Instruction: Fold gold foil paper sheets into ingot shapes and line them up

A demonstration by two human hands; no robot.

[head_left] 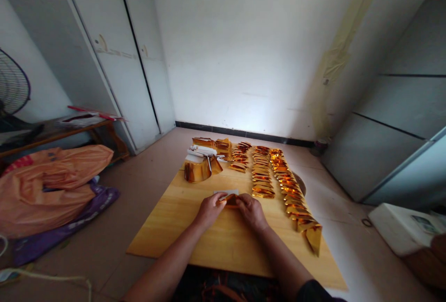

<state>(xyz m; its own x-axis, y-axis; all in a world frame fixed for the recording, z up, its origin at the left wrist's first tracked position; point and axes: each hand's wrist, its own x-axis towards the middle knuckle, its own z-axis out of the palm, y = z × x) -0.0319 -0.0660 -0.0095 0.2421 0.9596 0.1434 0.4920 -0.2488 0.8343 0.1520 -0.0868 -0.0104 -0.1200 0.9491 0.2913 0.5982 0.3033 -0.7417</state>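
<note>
Between my two hands is a piece of gold foil paper (230, 200), partly folded, held just above the wooden board. My left hand (211, 210) pinches its left end, and my right hand (251, 210) grips the right end. A pale sheet (228, 192) lies on the board just beyond my fingers. Past my left hand stands a curved stack of gold foil sheets (197, 172) with white paper strips (202, 151) on top. To the right, folded gold foil pieces (263, 174) lie overlapped in long rows, and the outermost row (291, 195) runs along the board's right side.
The wooden board (167, 227) stands over a tiled floor. Orange and purple bags (52, 190) lie at left beside a low wooden bench (104, 128) and a fan (12, 83). A white foam box (404, 227) sits at right by a grey cabinet (390, 121).
</note>
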